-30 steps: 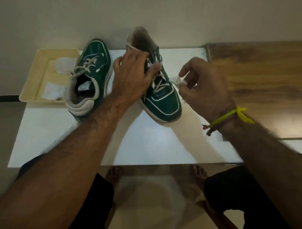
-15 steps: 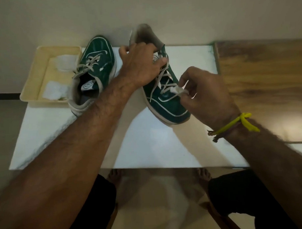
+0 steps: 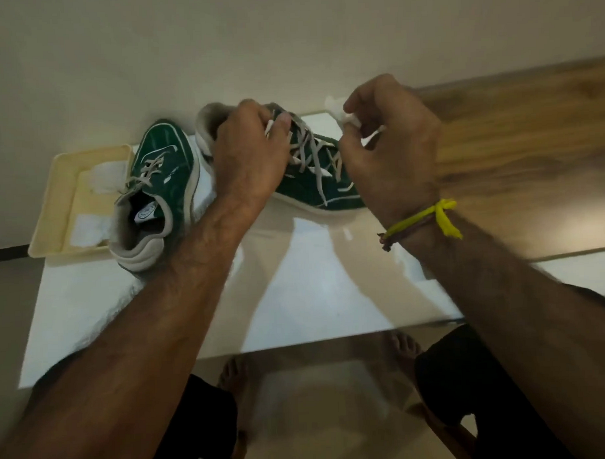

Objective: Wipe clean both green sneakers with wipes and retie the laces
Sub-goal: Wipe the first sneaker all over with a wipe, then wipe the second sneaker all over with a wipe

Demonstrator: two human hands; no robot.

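Cream plastic marks the far left, where a shallow tray [image 3: 55, 203] sits on the white table [image 3: 296, 298] with two white wipes [image 3: 108, 172] lying flat in it, one toward the back and one toward the front. Just right of the tray stands the first green sneaker [image 3: 165, 175], heel toward me and toe pointing away, its pale laces loose over the tongue and its heel overlapping the tray's near corner. Next comes my left hand [image 3: 249, 159], fingers curled over the collar and upper laces of the second green sneaker [image 3: 313, 184], gripping it. This shoe is turned with its toe toward the right and its grey heel lifted behind my knuckles; its laces [image 3: 312, 150] run loose across the green upper. Further right, my right hand [image 3: 391, 150] is held just above the toe end of that shoe, thumb and fingertips pinching a small crumpled wipe [image 3: 341, 113] that pokes out above my fingers. A yellow thread bracelet [image 3: 431, 218] circles my right wrist. Beyond it, a wooden surface [image 3: 531, 152] adjoins the table on the right.
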